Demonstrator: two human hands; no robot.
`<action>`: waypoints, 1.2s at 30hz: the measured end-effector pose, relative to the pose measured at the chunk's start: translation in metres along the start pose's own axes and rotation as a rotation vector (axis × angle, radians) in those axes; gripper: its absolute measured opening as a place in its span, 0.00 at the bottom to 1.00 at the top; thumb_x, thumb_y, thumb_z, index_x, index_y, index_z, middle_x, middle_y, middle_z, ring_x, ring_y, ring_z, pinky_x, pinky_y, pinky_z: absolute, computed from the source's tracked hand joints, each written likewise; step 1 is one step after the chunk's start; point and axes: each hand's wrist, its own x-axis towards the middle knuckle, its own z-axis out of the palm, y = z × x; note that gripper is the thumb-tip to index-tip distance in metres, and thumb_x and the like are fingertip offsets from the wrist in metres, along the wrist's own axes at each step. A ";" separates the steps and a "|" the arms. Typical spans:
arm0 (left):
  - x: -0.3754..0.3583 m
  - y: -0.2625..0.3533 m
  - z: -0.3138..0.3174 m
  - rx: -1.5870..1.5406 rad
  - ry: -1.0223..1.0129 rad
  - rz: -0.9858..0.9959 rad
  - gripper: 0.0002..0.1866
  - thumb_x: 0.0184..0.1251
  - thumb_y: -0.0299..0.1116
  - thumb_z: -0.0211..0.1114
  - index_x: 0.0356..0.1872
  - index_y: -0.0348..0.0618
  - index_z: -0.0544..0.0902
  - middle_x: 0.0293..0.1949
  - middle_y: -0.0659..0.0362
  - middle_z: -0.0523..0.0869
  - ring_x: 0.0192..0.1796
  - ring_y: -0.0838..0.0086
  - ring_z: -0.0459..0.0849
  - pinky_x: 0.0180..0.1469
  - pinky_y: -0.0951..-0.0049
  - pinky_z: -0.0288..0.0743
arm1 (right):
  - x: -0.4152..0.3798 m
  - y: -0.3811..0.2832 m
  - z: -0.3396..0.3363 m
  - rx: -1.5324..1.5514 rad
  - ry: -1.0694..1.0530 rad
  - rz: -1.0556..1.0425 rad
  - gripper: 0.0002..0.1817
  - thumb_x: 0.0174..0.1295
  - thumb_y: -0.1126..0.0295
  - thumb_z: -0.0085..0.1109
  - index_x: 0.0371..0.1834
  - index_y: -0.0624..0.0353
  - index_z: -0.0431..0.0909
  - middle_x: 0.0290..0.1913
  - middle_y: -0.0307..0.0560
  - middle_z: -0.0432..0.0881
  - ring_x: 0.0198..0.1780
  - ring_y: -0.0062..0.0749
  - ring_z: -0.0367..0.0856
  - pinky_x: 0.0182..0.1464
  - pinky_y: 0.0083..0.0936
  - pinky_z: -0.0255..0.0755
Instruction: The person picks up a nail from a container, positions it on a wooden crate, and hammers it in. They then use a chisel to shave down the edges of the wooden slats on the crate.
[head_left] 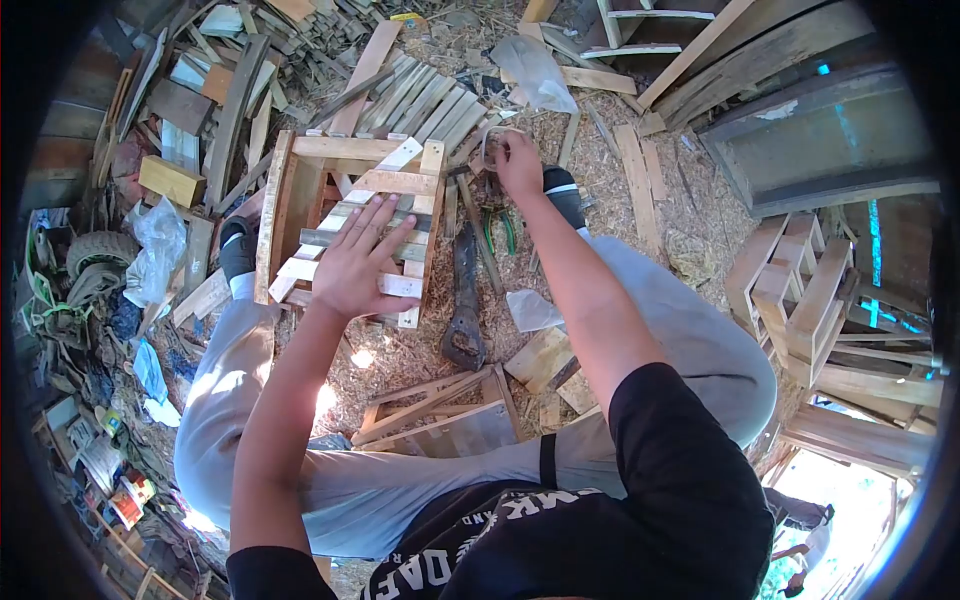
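Observation:
My left hand (362,258) lies flat with spread fingers on the slats of a small wooden crate (273,215). Pale and grey slats cross its upper face, one of them a diagonal white slat (400,156). Over a small clear container (489,150), my right hand (518,166) has its fingers curled down and drawn together at the rim. What the fingertips hold, if anything, is hidden. Below that hand lies a green-handled tool (510,232). A long dark tool (464,300) rests on the ground right of the crate.
Stacked thin slats (425,98) lie behind the crate. A wooden frame (455,425) sits between my legs. Scrap wood and a plastic bag (157,245) crowd the left. At right stand wooden racks (790,290); another plastic bag (535,72) lies at the back.

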 end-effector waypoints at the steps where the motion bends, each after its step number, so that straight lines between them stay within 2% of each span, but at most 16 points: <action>1: 0.000 0.000 0.000 0.002 0.006 0.004 0.64 0.53 0.83 0.72 0.90 0.60 0.68 0.91 0.51 0.61 0.92 0.53 0.60 0.92 0.49 0.55 | -0.001 -0.001 -0.006 -0.003 0.006 -0.003 0.06 0.72 0.68 0.66 0.47 0.58 0.85 0.53 0.58 0.87 0.49 0.61 0.90 0.50 0.56 0.84; 4: -0.002 0.002 -0.001 -0.007 0.039 0.018 0.64 0.52 0.81 0.74 0.90 0.59 0.68 0.91 0.51 0.62 0.91 0.53 0.61 0.92 0.49 0.55 | -0.006 -0.010 -0.025 0.139 -0.016 0.064 0.06 0.71 0.71 0.68 0.48 0.57 0.85 0.46 0.58 0.89 0.45 0.57 0.90 0.49 0.53 0.84; 6: -0.004 0.003 -0.002 0.000 0.028 0.013 0.64 0.52 0.78 0.76 0.90 0.59 0.67 0.91 0.51 0.62 0.92 0.53 0.60 0.92 0.49 0.55 | -0.013 -0.023 -0.034 0.270 0.023 0.150 0.08 0.70 0.74 0.70 0.50 0.56 0.87 0.36 0.55 0.88 0.38 0.47 0.91 0.44 0.45 0.84; 7: -0.005 0.001 0.000 0.000 0.063 0.044 0.64 0.54 0.78 0.76 0.90 0.54 0.66 0.91 0.50 0.61 0.92 0.53 0.59 0.93 0.50 0.54 | -0.016 -0.027 -0.037 0.277 0.015 0.139 0.08 0.70 0.74 0.70 0.50 0.56 0.87 0.36 0.55 0.88 0.38 0.47 0.91 0.44 0.45 0.84; 9: -0.007 -0.001 0.002 -0.026 0.064 0.024 0.65 0.55 0.78 0.75 0.90 0.52 0.65 0.91 0.50 0.61 0.92 0.53 0.59 0.93 0.51 0.52 | -0.026 -0.036 -0.043 0.381 0.000 0.166 0.07 0.76 0.73 0.69 0.53 0.60 0.87 0.39 0.46 0.92 0.35 0.29 0.91 0.38 0.30 0.82; 10: -0.008 0.000 0.002 -0.057 0.063 0.015 0.65 0.56 0.78 0.75 0.90 0.49 0.64 0.91 0.50 0.60 0.92 0.54 0.58 0.94 0.52 0.51 | -0.030 -0.044 -0.045 0.388 -0.009 0.156 0.07 0.76 0.73 0.69 0.53 0.60 0.87 0.39 0.46 0.92 0.35 0.29 0.91 0.38 0.30 0.82; 11: -0.009 0.001 0.002 0.001 0.050 0.026 0.66 0.57 0.79 0.74 0.89 0.45 0.64 0.91 0.50 0.61 0.92 0.54 0.57 0.95 0.53 0.49 | -0.036 -0.051 -0.047 0.544 -0.076 0.259 0.07 0.77 0.73 0.68 0.53 0.63 0.88 0.39 0.44 0.92 0.37 0.27 0.92 0.38 0.27 0.82; 12: -0.009 -0.001 0.003 0.004 0.056 0.015 0.66 0.57 0.79 0.74 0.89 0.45 0.64 0.91 0.50 0.61 0.92 0.54 0.57 0.95 0.53 0.49 | -0.044 -0.059 -0.049 0.696 -0.146 0.363 0.08 0.78 0.73 0.67 0.54 0.65 0.88 0.40 0.42 0.92 0.38 0.25 0.92 0.38 0.24 0.81; 14: -0.011 -0.002 0.007 0.004 0.089 0.050 0.64 0.58 0.79 0.74 0.88 0.45 0.65 0.91 0.49 0.62 0.93 0.54 0.57 0.94 0.53 0.49 | -0.057 -0.102 -0.077 0.707 -0.221 0.431 0.07 0.77 0.76 0.67 0.52 0.68 0.90 0.44 0.46 0.94 0.42 0.26 0.93 0.43 0.26 0.86; 16: -0.014 -0.002 0.008 0.007 0.115 0.046 0.64 0.58 0.79 0.73 0.87 0.45 0.66 0.90 0.49 0.63 0.93 0.54 0.57 0.94 0.53 0.49 | -0.069 -0.122 -0.083 0.872 -0.230 0.537 0.12 0.79 0.75 0.68 0.60 0.67 0.89 0.48 0.47 0.94 0.45 0.29 0.94 0.45 0.25 0.86; 19: -0.015 -0.003 0.011 0.021 0.120 0.051 0.64 0.59 0.79 0.73 0.87 0.45 0.66 0.91 0.50 0.62 0.93 0.55 0.56 0.95 0.53 0.49 | -0.087 -0.147 -0.096 0.985 -0.293 0.490 0.11 0.79 0.77 0.68 0.61 0.67 0.90 0.51 0.48 0.94 0.48 0.30 0.95 0.49 0.27 0.88; 23: -0.017 -0.004 0.012 0.019 0.111 0.045 0.64 0.59 0.80 0.71 0.88 0.44 0.66 0.91 0.50 0.61 0.93 0.56 0.55 0.95 0.54 0.48 | -0.098 -0.177 -0.104 1.012 -0.359 0.476 0.10 0.79 0.77 0.68 0.59 0.65 0.91 0.49 0.45 0.94 0.47 0.28 0.94 0.48 0.23 0.85; 25: -0.017 -0.004 0.011 0.009 0.104 0.047 0.64 0.60 0.82 0.69 0.88 0.44 0.66 0.91 0.50 0.60 0.93 0.57 0.55 0.95 0.54 0.48 | -0.099 -0.185 -0.104 0.894 -0.377 0.348 0.08 0.78 0.77 0.70 0.55 0.66 0.92 0.41 0.43 0.94 0.40 0.24 0.90 0.46 0.23 0.83; 32: -0.019 -0.004 0.011 0.015 0.134 0.043 0.65 0.61 0.83 0.67 0.88 0.44 0.66 0.91 0.49 0.61 0.93 0.57 0.56 0.94 0.55 0.48 | -0.100 -0.192 -0.082 0.824 -0.289 0.337 0.07 0.78 0.75 0.70 0.54 0.65 0.93 0.40 0.40 0.93 0.38 0.20 0.86 0.45 0.21 0.81; 34: -0.020 -0.005 0.011 0.012 0.144 0.047 0.65 0.58 0.82 0.71 0.87 0.43 0.68 0.90 0.49 0.63 0.92 0.55 0.59 0.94 0.52 0.51 | -0.099 -0.183 -0.075 0.602 -0.275 0.114 0.08 0.78 0.77 0.69 0.55 0.63 0.92 0.42 0.36 0.92 0.40 0.15 0.86 0.44 0.17 0.77; 36: -0.021 -0.005 0.012 0.006 0.152 0.046 0.65 0.58 0.82 0.71 0.87 0.44 0.68 0.90 0.49 0.63 0.92 0.55 0.59 0.94 0.52 0.51 | -0.099 -0.181 -0.072 0.594 -0.289 0.147 0.08 0.78 0.77 0.69 0.55 0.63 0.92 0.42 0.36 0.92 0.40 0.15 0.86 0.44 0.17 0.77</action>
